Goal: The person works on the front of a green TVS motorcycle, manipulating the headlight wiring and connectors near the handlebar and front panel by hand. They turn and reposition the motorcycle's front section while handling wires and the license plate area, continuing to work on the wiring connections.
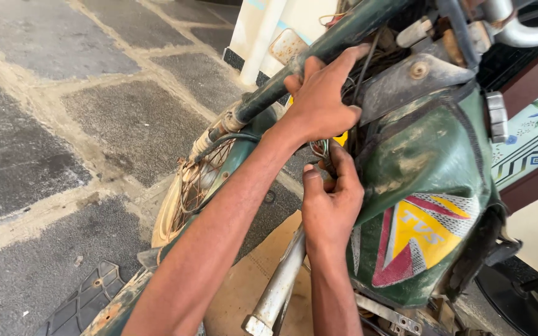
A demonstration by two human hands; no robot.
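An old green motorbike [431,162] leans across the view, with its wiring bared behind the front. My left hand [319,93] reaches in from the lower left and is wrapped around the dirty green frame tube [344,31], forefinger stretched along it. Just below, my right hand [331,202] comes up from the bottom edge. Its thumb and fingers pinch a thin bundle of coloured wires [320,148] beside a small yellow part [342,138]. The green fuel tank with its red and yellow decal [421,239] sits right of that hand. The wire ends are hidden by my fingers.
A rusty spoked wheel with a cream mudguard [185,193] lies below my left forearm. A silver fork tube [278,286] runs down to the bottom edge. A black plastic panel [88,298] lies on the stone-paved ground [63,124]. A white pillar [263,31] stands behind.
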